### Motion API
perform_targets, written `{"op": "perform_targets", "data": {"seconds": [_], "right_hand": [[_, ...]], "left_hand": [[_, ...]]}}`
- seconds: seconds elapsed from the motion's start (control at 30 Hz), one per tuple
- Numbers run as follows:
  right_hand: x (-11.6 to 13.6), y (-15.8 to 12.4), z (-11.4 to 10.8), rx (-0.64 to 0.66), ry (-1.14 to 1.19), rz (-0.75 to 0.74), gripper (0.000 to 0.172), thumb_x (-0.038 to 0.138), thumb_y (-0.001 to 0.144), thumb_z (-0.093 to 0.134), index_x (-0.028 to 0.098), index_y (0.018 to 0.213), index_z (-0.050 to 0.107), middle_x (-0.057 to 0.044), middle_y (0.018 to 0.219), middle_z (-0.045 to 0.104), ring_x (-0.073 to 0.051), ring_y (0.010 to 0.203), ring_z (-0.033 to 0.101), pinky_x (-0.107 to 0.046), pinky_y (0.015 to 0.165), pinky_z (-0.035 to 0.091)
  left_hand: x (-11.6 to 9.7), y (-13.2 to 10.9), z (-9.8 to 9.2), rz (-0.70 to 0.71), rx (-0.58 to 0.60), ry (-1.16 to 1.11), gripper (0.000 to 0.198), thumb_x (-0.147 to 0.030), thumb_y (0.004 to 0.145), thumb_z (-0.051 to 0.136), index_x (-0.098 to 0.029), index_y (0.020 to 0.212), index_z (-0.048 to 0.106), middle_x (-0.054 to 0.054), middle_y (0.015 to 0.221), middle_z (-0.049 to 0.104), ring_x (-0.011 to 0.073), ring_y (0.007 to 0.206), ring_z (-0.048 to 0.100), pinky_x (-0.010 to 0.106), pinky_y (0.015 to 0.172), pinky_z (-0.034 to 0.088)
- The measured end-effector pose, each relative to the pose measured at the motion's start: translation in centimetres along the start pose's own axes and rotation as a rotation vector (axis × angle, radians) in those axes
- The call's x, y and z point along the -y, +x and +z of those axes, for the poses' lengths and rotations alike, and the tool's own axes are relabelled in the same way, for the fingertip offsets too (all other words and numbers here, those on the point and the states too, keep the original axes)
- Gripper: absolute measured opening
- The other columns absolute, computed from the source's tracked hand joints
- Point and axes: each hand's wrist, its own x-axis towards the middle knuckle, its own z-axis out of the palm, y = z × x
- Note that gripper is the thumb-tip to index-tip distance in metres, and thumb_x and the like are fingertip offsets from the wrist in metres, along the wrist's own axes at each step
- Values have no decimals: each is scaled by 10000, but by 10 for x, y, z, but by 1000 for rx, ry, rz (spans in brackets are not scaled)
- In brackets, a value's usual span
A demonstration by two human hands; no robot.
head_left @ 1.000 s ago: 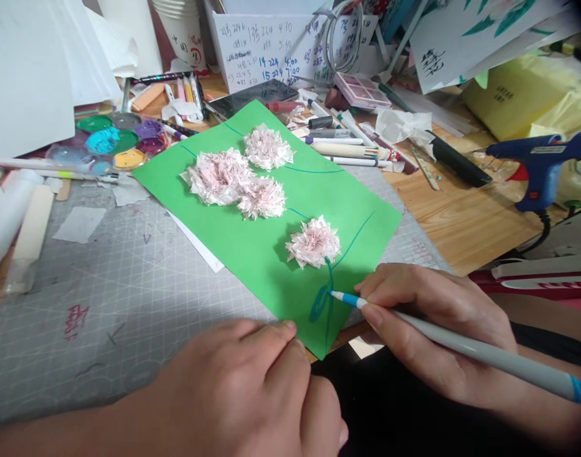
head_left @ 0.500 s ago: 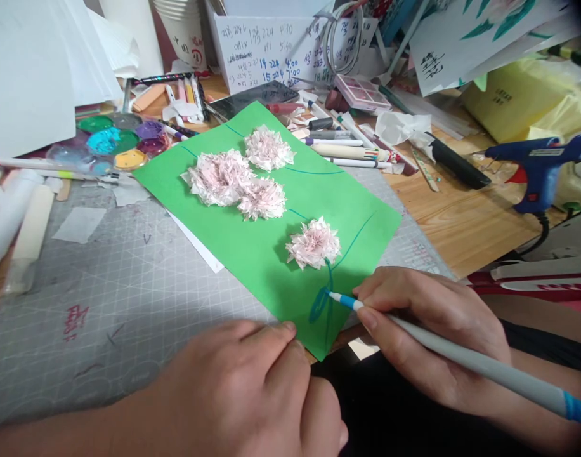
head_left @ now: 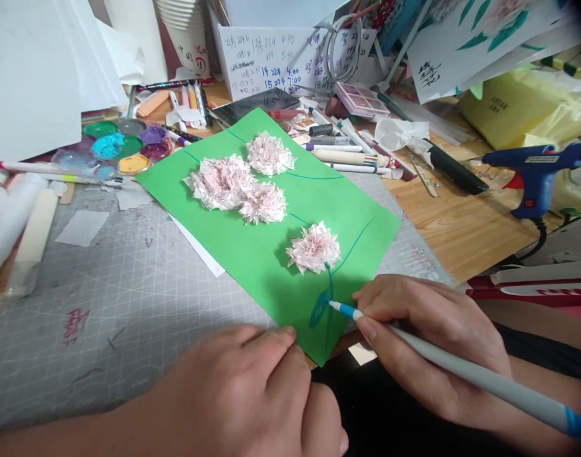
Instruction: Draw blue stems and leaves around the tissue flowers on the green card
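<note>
A green card (head_left: 252,254) lies slanted on a grey cutting mat (head_left: 110,298). Several pale pink paper flowers are stuck to it; the nearest flower (head_left: 313,247) has a blue stem drawn below it. My right hand (head_left: 428,336) is closed on a grey marker with a blue tip (head_left: 462,371). The tip touches a small blue leaf shape (head_left: 319,309) near the card's lower corner. My left hand (head_left: 243,393) rests curled on the mat, its fingertips pressing on the card's near edge, and holds nothing that I can see.
A paint palette (head_left: 119,146) sits at the back left. Pens and markers (head_left: 347,152) lie scattered behind the card. A blue glue gun (head_left: 538,171) rests at the right on the wooden desk. A note-covered box (head_left: 271,57) and paper sheets stand at the back.
The marker tip has shifted slightly left and down along the leaf outline, and more of the leaf is filled. My left hand stays put.
</note>
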Motion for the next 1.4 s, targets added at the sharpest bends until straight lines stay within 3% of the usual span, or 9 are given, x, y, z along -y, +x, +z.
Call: {"op": "perform_targets", "data": {"seconds": [0.23, 0.47, 0.63, 0.87, 1.07, 1.4], "right_hand": [[1, -2, 1, -5, 33, 12, 128, 69, 826, 545, 197, 827, 559, -26, 646, 669, -152, 531, 633, -272, 466, 484], [4, -2, 2, 63, 52, -70, 157, 42, 796, 541, 197, 815, 527, -29, 653, 669, -175, 584, 663, -297, 518, 518], [4, 0, 2, 14, 25, -30, 158, 50, 811, 542, 205, 834, 529, -24, 656, 675, -175, 598, 674, -287, 503, 521], [10, -3, 7, 64, 61, -72, 201, 37, 781, 535, 226, 847, 522, -15, 661, 673, -177, 567, 651, -316, 513, 520], [5, -2, 3, 14, 33, -28, 153, 59, 809, 549, 211, 826, 541, -25, 654, 675, -187, 604, 681, -285, 491, 514], [6, -2, 5, 43, 42, -47, 160, 52, 804, 545, 210, 805, 521, -22, 655, 669, -178, 600, 669, -290, 523, 523]], "left_hand": [[0, 0, 0, -20, 3, -29, 363, -187, 950, 421, -192, 616, 562, 42, 695, 705, 239, 655, 697, 369, 536, 578], [0, -3, 0, -23, -42, -32, 259, -290, 868, 556, -190, 628, 549, 24, 613, 627, 175, 643, 651, 318, 683, 596], [0, -2, 0, -13, -54, -46, 268, -351, 857, 569, -193, 642, 543, 26, 626, 618, 170, 661, 642, 321, 728, 595], [0, 3, -4, -3, 1, -23, 285, -253, 896, 540, -199, 617, 516, 15, 624, 646, 178, 604, 648, 314, 594, 576], [-1, 1, -6, -6, 26, -20, 364, -201, 951, 416, -200, 608, 538, 31, 680, 696, 229, 616, 681, 369, 495, 561], [-2, 2, -4, -30, 19, -34, 357, -177, 935, 417, -197, 613, 569, 27, 592, 639, 217, 618, 665, 352, 550, 566]]}}
